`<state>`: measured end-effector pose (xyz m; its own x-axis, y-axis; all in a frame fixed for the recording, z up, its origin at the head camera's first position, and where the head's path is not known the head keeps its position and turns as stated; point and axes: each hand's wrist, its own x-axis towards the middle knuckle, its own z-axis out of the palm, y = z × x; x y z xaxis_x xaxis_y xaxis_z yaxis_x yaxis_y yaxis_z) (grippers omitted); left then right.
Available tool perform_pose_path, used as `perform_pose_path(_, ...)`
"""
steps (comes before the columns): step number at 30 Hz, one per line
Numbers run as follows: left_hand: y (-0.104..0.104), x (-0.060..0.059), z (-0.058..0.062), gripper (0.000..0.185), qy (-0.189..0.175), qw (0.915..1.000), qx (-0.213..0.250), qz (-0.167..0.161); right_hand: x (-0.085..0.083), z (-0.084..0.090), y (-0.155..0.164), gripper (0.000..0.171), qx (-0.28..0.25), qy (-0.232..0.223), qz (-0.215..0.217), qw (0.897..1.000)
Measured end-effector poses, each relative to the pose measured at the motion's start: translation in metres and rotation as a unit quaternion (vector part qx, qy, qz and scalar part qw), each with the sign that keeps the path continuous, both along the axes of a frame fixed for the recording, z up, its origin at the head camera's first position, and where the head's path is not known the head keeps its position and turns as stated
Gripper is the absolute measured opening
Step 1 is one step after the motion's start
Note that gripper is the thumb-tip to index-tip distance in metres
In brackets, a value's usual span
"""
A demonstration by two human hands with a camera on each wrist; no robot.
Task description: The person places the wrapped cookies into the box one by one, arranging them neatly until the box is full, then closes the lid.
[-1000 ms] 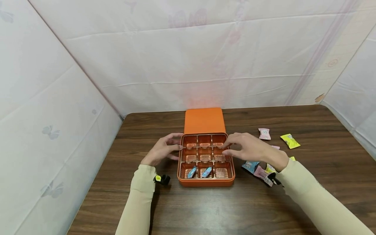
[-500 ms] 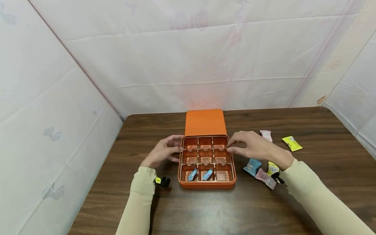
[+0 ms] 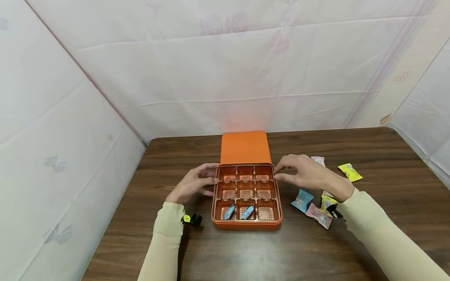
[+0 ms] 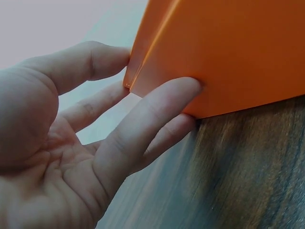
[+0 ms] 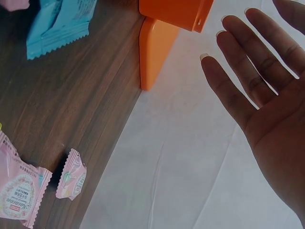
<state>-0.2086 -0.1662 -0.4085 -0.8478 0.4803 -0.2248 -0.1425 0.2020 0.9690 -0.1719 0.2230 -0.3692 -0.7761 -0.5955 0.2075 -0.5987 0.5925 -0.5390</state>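
Observation:
An orange box (image 3: 246, 225) holds a copper-coloured tray of small compartments. Two blue-wrapped candies (image 3: 229, 212) lie in the left and middle compartments of its front row. At the box's left side is my left hand (image 3: 191, 183); in the left wrist view its fingertips (image 4: 188, 86) touch the orange wall, with the thumb at the edge. My right hand (image 3: 311, 175) hovers by the right rim. Its fingers (image 5: 228, 90) are spread and nearly straight in the right wrist view, holding nothing.
Behind the box lies an orange lid (image 3: 245, 147). To the right, partly under my forearm, are a blue packet (image 3: 302, 200), pink packets (image 3: 319, 216) and yellow packets (image 3: 350, 172). A fabric-covered wall (image 3: 211, 78) borders the wooden table (image 3: 246, 253).
My right hand has drawn back rightward, from over the right-hand compartments to the box's right edge. The left hand stays at the left side. The view has shifted slightly.

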Motion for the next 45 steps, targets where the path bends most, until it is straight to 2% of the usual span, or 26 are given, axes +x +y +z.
perform_pose_path(14, -0.009, 0.005, 0.002, 0.057, 0.005, 1.0000, -0.003, -0.005, 0.001, 0.001, 0.004, 0.012, 0.004, 0.004, -0.001, 1.000)
perform_pose_path(27, -0.010, 0.004, 0.001, 0.057, 0.005, 1.0000, 0.005, -0.007, 0.001, 0.004, 0.011, 0.014, 0.008, -0.001, -0.016, 1.000)
perform_pose_path(38, -0.009, 0.004, 0.001, 0.057, 0.004, 0.9999, 0.011, -0.008, -0.004, 0.006, 0.027, 0.014, 0.016, 0.017, -0.056, 0.998)
perform_pose_path(45, -0.009, 0.005, 0.001, 0.057, 0.003, 0.9999, 0.011, -0.009, -0.006, 0.007, 0.043, 0.017, 0.024, 0.015, -0.097, 0.995)
